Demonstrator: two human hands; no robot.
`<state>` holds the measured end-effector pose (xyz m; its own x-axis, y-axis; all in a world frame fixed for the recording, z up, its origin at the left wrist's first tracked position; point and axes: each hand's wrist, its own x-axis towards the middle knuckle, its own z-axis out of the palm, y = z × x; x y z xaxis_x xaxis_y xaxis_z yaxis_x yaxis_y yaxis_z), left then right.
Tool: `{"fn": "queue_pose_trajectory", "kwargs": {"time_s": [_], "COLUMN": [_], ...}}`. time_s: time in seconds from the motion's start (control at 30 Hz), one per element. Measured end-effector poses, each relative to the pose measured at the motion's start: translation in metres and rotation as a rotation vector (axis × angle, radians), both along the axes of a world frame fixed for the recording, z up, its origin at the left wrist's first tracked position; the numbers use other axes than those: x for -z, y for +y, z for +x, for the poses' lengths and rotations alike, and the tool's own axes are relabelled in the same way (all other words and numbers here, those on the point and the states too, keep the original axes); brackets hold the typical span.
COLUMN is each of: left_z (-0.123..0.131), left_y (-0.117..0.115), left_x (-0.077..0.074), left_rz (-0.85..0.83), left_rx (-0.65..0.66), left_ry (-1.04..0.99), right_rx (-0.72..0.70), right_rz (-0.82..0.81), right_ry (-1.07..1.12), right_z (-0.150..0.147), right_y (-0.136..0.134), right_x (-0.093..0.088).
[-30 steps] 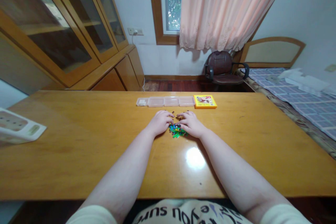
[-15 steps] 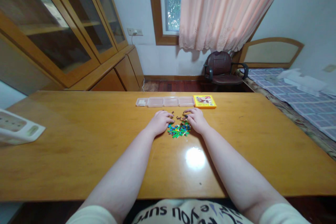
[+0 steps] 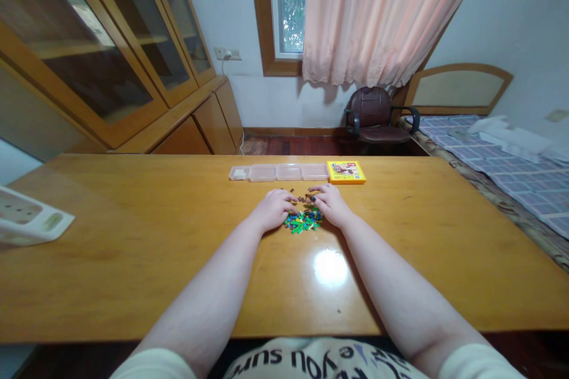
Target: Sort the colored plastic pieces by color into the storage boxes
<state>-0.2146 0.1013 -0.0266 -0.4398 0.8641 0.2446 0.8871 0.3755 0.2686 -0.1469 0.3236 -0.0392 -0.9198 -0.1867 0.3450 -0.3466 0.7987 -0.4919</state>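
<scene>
A small heap of tiny coloured bricks (image 3: 302,221), green, blue and dark, lies on the wooden table (image 3: 133,237) between my hands. My left hand (image 3: 275,209) rests palm down on the heap's left side, fingers curled over the pieces. My right hand (image 3: 328,204) rests on the right side, fingertips with dark nails touching the far pieces. What lies under the fingers is hidden. Just beyond stands a clear compartment box (image 3: 279,173), and next to it a yellow box (image 3: 345,172).
A white plastic item (image 3: 26,222) lies at the table's left edge. Wooden glass-door cabinets (image 3: 111,47) line the left wall. Behind the table are a brown armchair (image 3: 377,115), a bed (image 3: 502,160) and a curtained window (image 3: 382,12).
One second ago my hands were pressed together over the heap. They have drawn apart, my right hand moving to the right and slightly away, uncovering more of the bricks.
</scene>
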Motion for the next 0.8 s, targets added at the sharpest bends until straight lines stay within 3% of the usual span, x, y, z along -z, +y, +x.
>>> {"fn": "queue_pose_trajectory", "kwargs": {"time_s": [0.23, 0.43, 0.53, 0.63, 0.8], "left_z": [0.0006, 0.0014, -0.0005, -0.0012, 0.0002], "left_y": [-0.0010, 0.0007, -0.0003, -0.0020, -0.0025], "left_x": [-0.0022, 0.0003, 0.0001, -0.0018, -0.0027], "left_rz": [0.026, -0.019, -0.003, 0.050, 0.067], "left_rx": [-0.043, 0.044, -0.009, -0.041, 0.018], "left_ry": [0.019, 0.013, 0.028, 0.038, 0.018], "right_rx": [-0.062, -0.057, -0.088, -0.060, -0.003], "right_rz": [0.033, -0.001, 0.012, 0.054, 0.013], "right_ry": [-0.029, 0.003, 0.010, -0.014, -0.019], "right_z": [0.0008, -0.0001, 0.0002, 0.0003, -0.0010], "right_y": [-0.0017, -0.0002, -0.0006, -0.0023, -0.0004], "right_x": [-0.0020, -0.0013, -0.0013, -0.0008, 0.0016]}}
